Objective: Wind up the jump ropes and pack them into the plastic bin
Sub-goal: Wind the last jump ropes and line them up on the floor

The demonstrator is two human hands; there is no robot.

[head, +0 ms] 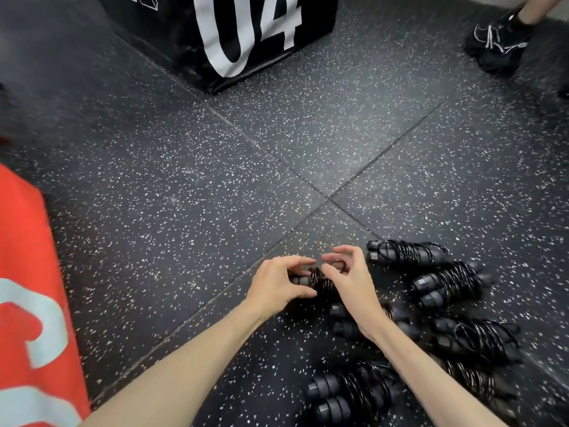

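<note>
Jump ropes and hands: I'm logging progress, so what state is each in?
Jump rope in hand: cord coiled round its handles, held just above the floor.
Left hand: grips the handles.
Right hand: fingers curled, pinching the cord.
Wound jump ropes: bundled, lying on the floor.
Plastic bin: not in view.

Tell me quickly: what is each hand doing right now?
Left hand: grips the handle end of a wound jump rope.
Right hand: fingers curled at the same rope's cord; pinch unclear.
</note>
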